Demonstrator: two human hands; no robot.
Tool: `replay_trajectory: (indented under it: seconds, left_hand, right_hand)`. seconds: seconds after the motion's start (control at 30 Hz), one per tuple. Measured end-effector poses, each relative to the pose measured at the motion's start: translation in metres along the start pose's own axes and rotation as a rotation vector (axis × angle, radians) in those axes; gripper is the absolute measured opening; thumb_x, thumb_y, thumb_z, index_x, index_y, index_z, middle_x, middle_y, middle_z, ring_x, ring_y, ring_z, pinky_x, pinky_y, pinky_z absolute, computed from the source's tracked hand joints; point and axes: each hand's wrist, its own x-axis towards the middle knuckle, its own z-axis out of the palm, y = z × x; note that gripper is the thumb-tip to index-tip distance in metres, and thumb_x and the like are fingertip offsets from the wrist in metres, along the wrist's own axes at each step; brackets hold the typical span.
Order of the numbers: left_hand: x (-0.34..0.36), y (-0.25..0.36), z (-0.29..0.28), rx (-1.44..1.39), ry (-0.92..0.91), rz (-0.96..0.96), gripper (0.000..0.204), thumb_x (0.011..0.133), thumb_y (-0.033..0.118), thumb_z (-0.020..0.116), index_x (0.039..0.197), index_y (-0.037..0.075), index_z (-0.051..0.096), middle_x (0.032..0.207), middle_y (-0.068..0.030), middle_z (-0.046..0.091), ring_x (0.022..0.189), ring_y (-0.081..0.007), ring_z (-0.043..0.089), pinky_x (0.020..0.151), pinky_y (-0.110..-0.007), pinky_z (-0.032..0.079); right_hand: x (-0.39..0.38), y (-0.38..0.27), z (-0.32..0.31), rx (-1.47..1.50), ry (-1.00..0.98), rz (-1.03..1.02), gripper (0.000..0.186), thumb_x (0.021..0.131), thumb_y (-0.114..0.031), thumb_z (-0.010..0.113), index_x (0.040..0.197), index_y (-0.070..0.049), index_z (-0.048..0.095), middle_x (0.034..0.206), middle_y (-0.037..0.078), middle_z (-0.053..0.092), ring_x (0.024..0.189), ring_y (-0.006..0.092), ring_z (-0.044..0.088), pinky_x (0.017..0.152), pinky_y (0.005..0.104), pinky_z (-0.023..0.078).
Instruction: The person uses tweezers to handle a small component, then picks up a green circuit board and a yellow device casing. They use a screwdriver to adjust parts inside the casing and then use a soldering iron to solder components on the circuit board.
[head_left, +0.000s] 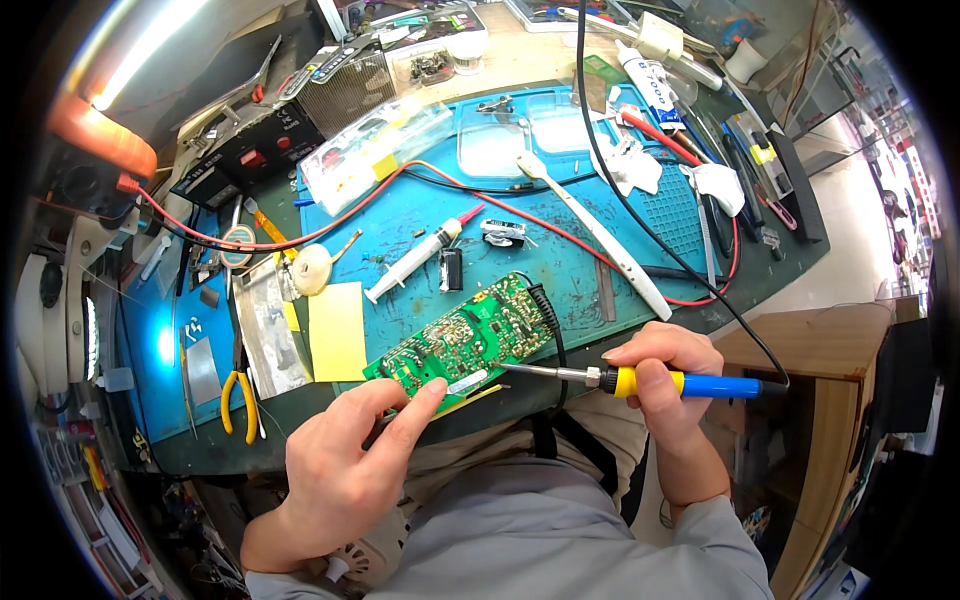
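Observation:
A green circuit board (465, 338) lies tilted at the near edge of the blue work mat (560, 270). My left hand (345, 465) pinches the board's near edge between thumb and forefinger. My right hand (660, 375) grips a soldering iron (660, 381) with a yellow and blue handle. Its metal tip points left and touches the board's lower right edge. A black cable runs from the iron's handle up across the bench.
A syringe (415, 260), a white plastic tool (595, 235), a yellow sticky pad (337, 330) and small black components lie on the mat. Yellow-handled pliers (238, 392) sit at the left. Red wires cross the mat. Clear plastic boxes and tools crowd the back. A wooden cabinet (830, 400) stands right.

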Motion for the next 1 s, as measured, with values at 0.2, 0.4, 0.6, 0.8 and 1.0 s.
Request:
replay_trajectory:
  seconds: [0.2,0.4,0.6,0.8,1.0]
  left_hand:
    - [-0.001,0.001,0.0,0.047,-0.023,0.001,0.049,0.071,-0.002,0.072,0.12,0.007,0.078,0.099,-0.0039,0.062,0.073,-0.0148,0.06,0.055,-0.028,0.049]
    - [0.0,0.004,0.0,0.027,0.001,0.004,0.051,0.07,-0.003,0.073,0.12,0.007,0.078,0.098,-0.0037,0.062,0.073,-0.015,0.059,0.056,-0.028,0.049]
    - [-0.001,0.004,0.002,0.022,0.03,-0.023,0.052,0.069,-0.005,0.072,0.119,0.008,0.078,0.098,-0.0045,0.063,0.075,-0.0163,0.06,0.058,-0.029,0.051]
    - [0.001,0.007,0.003,0.017,0.026,-0.029,0.052,0.069,-0.005,0.071,0.119,0.007,0.078,0.098,-0.0053,0.064,0.078,-0.0175,0.061,0.059,-0.029,0.052]
    - [0.001,0.007,0.004,0.025,0.02,-0.031,0.052,0.068,-0.004,0.072,0.119,0.007,0.078,0.098,-0.0056,0.063,0.079,-0.018,0.062,0.06,-0.03,0.052]
  right_hand:
    - [0.0,0.0,-0.001,-0.021,-0.025,-0.044,0.017,0.092,-0.015,0.069,0.093,0.0,0.078,0.074,0.009,0.073,0.059,0.015,0.065,0.055,0.0263,0.048]
    - [-0.002,0.001,-0.002,-0.088,-0.049,-0.108,0.014,0.091,-0.012,0.07,0.095,-0.002,0.078,0.075,0.008,0.074,0.059,0.0156,0.067,0.055,0.0266,0.051]
    - [-0.01,-0.011,-0.001,-0.143,-0.057,-0.061,0.013,0.091,-0.013,0.071,0.097,-0.004,0.078,0.075,0.008,0.074,0.059,0.0169,0.066,0.053,0.0273,0.05]
    - [-0.01,-0.009,0.001,-0.161,-0.039,-0.115,0.013,0.09,-0.012,0.071,0.097,-0.003,0.078,0.075,0.008,0.073,0.059,0.0169,0.066,0.053,0.0276,0.049]
    - [-0.011,-0.013,0.001,-0.109,-0.039,-0.004,0.013,0.09,-0.01,0.07,0.097,-0.001,0.077,0.073,0.009,0.072,0.058,0.0158,0.064,0.053,0.0276,0.048]
